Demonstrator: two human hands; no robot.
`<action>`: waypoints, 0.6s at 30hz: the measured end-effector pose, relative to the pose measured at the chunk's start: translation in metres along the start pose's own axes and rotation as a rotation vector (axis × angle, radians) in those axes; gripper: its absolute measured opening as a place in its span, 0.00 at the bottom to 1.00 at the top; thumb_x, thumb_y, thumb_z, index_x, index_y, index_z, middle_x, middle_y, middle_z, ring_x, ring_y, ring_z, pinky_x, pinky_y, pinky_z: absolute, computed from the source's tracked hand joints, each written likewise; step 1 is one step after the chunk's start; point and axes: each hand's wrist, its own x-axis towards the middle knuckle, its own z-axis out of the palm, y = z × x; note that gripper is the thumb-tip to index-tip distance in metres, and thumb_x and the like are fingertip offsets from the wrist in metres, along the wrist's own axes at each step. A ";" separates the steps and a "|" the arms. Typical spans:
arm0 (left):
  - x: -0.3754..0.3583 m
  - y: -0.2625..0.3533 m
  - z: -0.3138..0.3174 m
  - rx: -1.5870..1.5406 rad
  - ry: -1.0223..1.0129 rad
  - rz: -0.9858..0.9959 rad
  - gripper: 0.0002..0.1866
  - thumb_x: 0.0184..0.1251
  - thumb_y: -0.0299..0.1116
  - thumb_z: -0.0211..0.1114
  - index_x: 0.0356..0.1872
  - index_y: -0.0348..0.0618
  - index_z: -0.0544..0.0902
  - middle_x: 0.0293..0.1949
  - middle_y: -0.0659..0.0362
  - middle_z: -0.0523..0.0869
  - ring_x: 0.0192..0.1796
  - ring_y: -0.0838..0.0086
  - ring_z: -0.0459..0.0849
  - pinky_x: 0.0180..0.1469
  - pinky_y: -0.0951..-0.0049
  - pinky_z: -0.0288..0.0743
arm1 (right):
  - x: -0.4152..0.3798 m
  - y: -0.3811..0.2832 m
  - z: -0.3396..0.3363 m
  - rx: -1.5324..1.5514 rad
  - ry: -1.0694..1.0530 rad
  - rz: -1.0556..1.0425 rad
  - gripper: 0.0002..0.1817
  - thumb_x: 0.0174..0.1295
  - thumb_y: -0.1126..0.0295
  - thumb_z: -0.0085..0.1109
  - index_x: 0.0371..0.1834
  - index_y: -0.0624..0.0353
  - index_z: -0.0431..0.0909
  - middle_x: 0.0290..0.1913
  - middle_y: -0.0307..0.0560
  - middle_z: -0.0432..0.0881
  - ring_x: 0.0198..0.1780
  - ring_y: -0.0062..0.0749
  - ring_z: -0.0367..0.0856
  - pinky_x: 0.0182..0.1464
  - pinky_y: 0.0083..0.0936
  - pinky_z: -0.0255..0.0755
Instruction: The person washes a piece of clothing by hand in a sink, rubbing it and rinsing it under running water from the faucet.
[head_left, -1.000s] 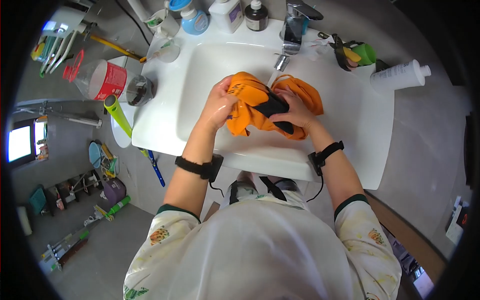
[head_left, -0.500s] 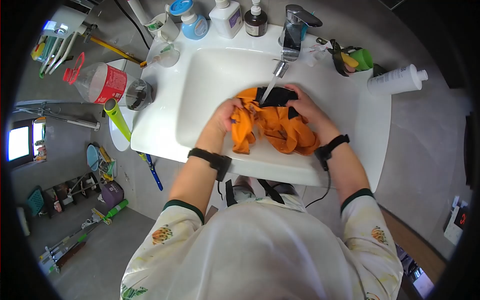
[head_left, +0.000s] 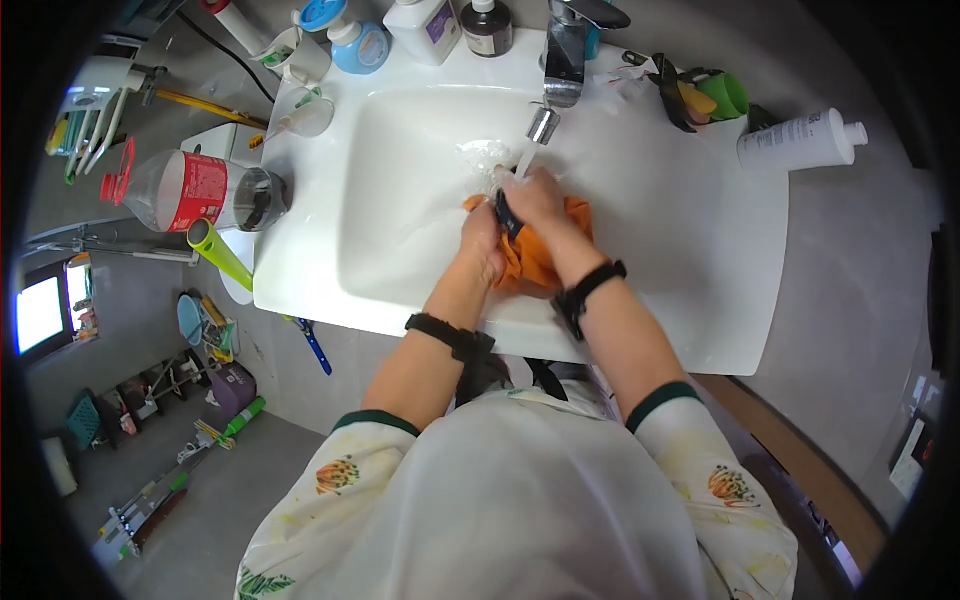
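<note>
An orange and black garment (head_left: 533, 262) is bunched up inside the white sink (head_left: 400, 110); its exact kind does not show. My left hand (head_left: 482, 243) is closed on the garment's left side. Across its upper part, my right hand (head_left: 535, 200) grips the cloth, close to my left hand. Water runs from the faucet (head_left: 565, 70) through its tilted spout end (head_left: 543, 125) onto my right hand and the cloth. Splashes spread over the basin behind the hands. The fingers of both hands are partly hidden by the cloth and the water.
Along the sink's back edge stand a blue soap bottle (head_left: 360, 45), a white bottle (head_left: 424, 30) and a dark bottle (head_left: 487, 28). A green cup (head_left: 724, 96) and a white bottle (head_left: 797, 141) are at right. At left lies a cut plastic bottle (head_left: 200, 190) beside a green handle (head_left: 218, 252).
My hands have come together from either side, the right one moving left under the water. The garment, spread out before, is now bunched between them, and water splashes in the basin.
</note>
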 end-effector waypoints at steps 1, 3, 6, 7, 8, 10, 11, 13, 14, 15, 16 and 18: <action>-0.007 0.000 -0.004 0.195 -0.012 0.059 0.14 0.70 0.39 0.44 0.37 0.44 0.76 0.34 0.58 0.83 0.33 0.73 0.80 0.35 0.74 0.76 | 0.026 0.011 0.002 -0.026 -0.082 -0.012 0.24 0.56 0.54 0.64 0.51 0.56 0.78 0.50 0.58 0.79 0.52 0.46 0.79 0.54 0.36 0.71; -0.015 0.000 -0.011 0.146 -0.084 0.019 0.14 0.70 0.38 0.43 0.37 0.44 0.76 0.34 0.58 0.83 0.33 0.75 0.80 0.34 0.75 0.75 | 0.038 0.023 -0.003 -0.060 -0.165 -0.025 0.25 0.56 0.54 0.64 0.53 0.57 0.77 0.49 0.59 0.80 0.52 0.45 0.79 0.55 0.35 0.71; -0.021 0.009 -0.007 -0.038 -0.166 -0.055 0.16 0.71 0.40 0.41 0.40 0.42 0.76 0.36 0.55 0.82 0.38 0.70 0.81 0.40 0.71 0.77 | 0.014 0.029 -0.006 0.705 -0.405 0.114 0.30 0.55 0.53 0.65 0.58 0.57 0.74 0.54 0.59 0.77 0.59 0.46 0.75 0.61 0.33 0.67; -0.034 0.025 0.004 -0.173 -0.215 -0.034 0.18 0.71 0.42 0.41 0.42 0.42 0.76 0.38 0.53 0.82 0.41 0.65 0.81 0.46 0.67 0.76 | -0.010 0.023 -0.013 0.589 -0.357 -0.138 0.32 0.54 0.53 0.65 0.59 0.56 0.72 0.57 0.60 0.75 0.62 0.48 0.72 0.63 0.35 0.64; -0.043 0.037 0.009 -0.309 -0.260 -0.015 0.20 0.72 0.43 0.40 0.44 0.41 0.76 0.40 0.52 0.82 0.43 0.61 0.81 0.52 0.63 0.75 | -0.034 0.021 -0.014 0.469 -0.310 -0.383 0.33 0.53 0.53 0.66 0.61 0.56 0.71 0.59 0.61 0.72 0.65 0.50 0.69 0.66 0.36 0.60; -0.027 0.029 -0.005 -0.388 -0.408 -0.121 0.23 0.72 0.46 0.38 0.47 0.39 0.76 0.44 0.49 0.81 0.46 0.54 0.80 0.61 0.57 0.69 | -0.065 0.014 0.003 0.177 -0.063 -0.728 0.32 0.52 0.52 0.67 0.60 0.54 0.71 0.63 0.61 0.69 0.67 0.57 0.63 0.69 0.43 0.55; 0.008 0.009 -0.028 -0.400 -0.498 -0.044 0.21 0.72 0.45 0.39 0.46 0.40 0.76 0.43 0.50 0.81 0.46 0.56 0.80 0.60 0.58 0.70 | -0.074 0.005 0.005 0.010 0.078 -0.687 0.28 0.53 0.53 0.67 0.55 0.54 0.75 0.60 0.61 0.72 0.65 0.56 0.66 0.65 0.44 0.59; 0.025 0.001 -0.028 -0.116 -0.277 0.073 0.16 0.73 0.41 0.42 0.43 0.44 0.76 0.37 0.56 0.81 0.38 0.66 0.81 0.44 0.69 0.78 | -0.063 0.000 0.009 -0.145 0.222 -0.633 0.24 0.53 0.54 0.67 0.50 0.54 0.79 0.57 0.61 0.75 0.63 0.56 0.69 0.62 0.45 0.63; 0.020 0.001 -0.024 -0.110 -0.278 0.072 0.16 0.73 0.41 0.42 0.43 0.44 0.76 0.37 0.56 0.81 0.38 0.66 0.81 0.44 0.69 0.78 | -0.029 0.001 0.010 -0.128 0.129 -0.414 0.21 0.55 0.53 0.65 0.44 0.56 0.81 0.50 0.59 0.79 0.55 0.52 0.75 0.58 0.42 0.67; 0.013 -0.003 -0.023 -0.063 -0.215 0.061 0.14 0.73 0.39 0.42 0.41 0.45 0.76 0.34 0.58 0.81 0.33 0.69 0.80 0.36 0.73 0.76 | 0.000 0.006 0.010 -0.111 0.036 -0.194 0.19 0.57 0.51 0.63 0.38 0.57 0.82 0.43 0.57 0.82 0.48 0.49 0.80 0.55 0.40 0.70; 0.004 -0.004 -0.018 -0.017 -0.157 0.054 0.13 0.73 0.37 0.43 0.39 0.45 0.76 0.31 0.60 0.81 0.29 0.73 0.78 0.28 0.77 0.74 | 0.020 0.017 0.007 0.191 -0.127 -0.045 0.23 0.62 0.48 0.56 0.33 0.60 0.83 0.33 0.53 0.84 0.38 0.48 0.82 0.50 0.35 0.73; -0.022 0.004 0.005 -0.030 -0.103 0.062 0.14 0.73 0.37 0.42 0.35 0.46 0.77 0.28 0.61 0.80 0.22 0.75 0.74 0.21 0.79 0.67 | 0.030 0.029 0.005 0.578 -0.399 0.193 0.26 0.62 0.47 0.53 0.43 0.63 0.79 0.42 0.59 0.82 0.47 0.54 0.79 0.55 0.39 0.69</action>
